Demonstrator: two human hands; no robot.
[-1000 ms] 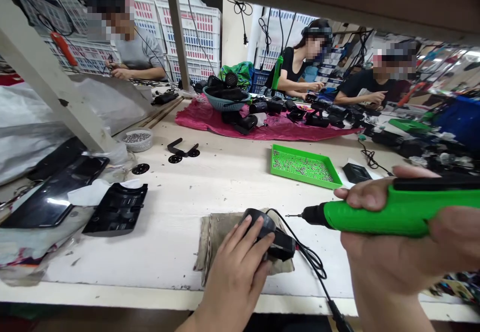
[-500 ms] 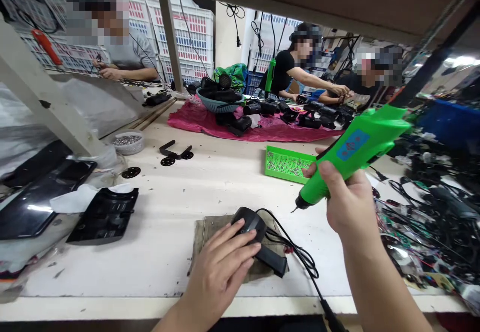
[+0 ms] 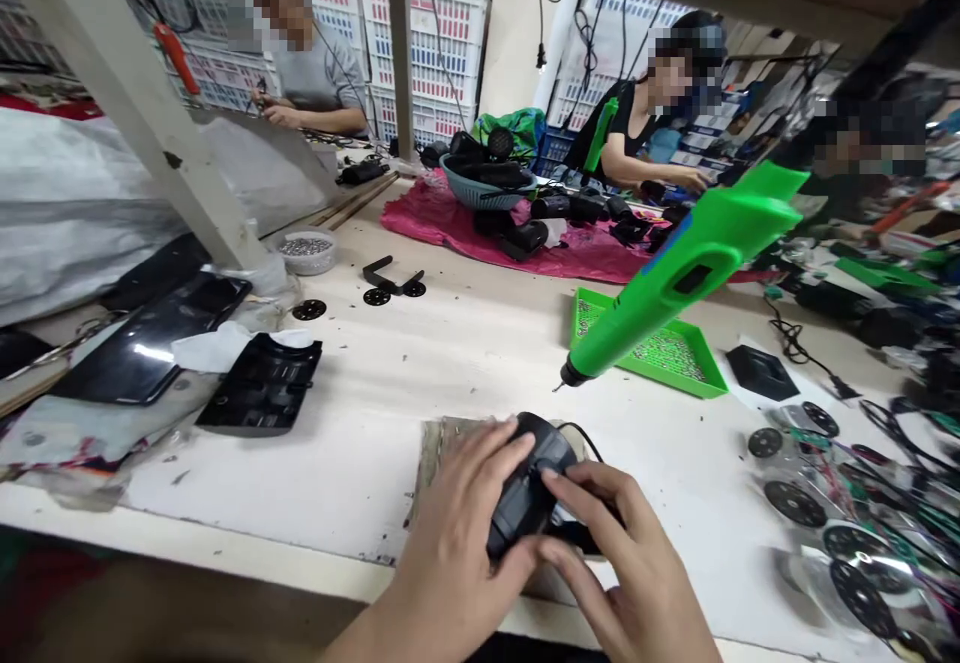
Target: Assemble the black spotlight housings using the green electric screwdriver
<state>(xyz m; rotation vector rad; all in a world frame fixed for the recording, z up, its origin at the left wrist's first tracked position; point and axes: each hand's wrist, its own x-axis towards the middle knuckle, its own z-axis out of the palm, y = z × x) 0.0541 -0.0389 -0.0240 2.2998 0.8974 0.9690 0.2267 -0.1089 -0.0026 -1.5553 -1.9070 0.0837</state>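
Note:
A round black plastic housing (image 3: 519, 509) is tilted over a folded cloth pad (image 3: 430, 458) at the front of the table. My left hand (image 3: 454, 528) wraps round its left side, fingers across the top and thumb near the lower edge. From the right, my right hand (image 3: 626, 553) grips the same housing, index finger and thumb pressed against it. Whether a small part sits under those fingertips is hidden. A black cord (image 3: 583, 435) curves out behind the housing. Just beyond my hands, a green electric screwdriver (image 3: 667, 278) hangs at a slant, with no hand on it.
A green tray (image 3: 709, 385) of screws lies behind the screwdriver. A black half shell (image 3: 262, 388), a U-shaped bracket (image 3: 390, 278) and a tub (image 3: 307, 253) of small metal parts are at left. Wires and discs (image 3: 795, 503) crowd the right. Co-workers sit across the table.
My right hand has let go of the electric screwdriver, which now hangs free, and has come down onto the housing. The housing has turned under my left hand. The view has shifted right.

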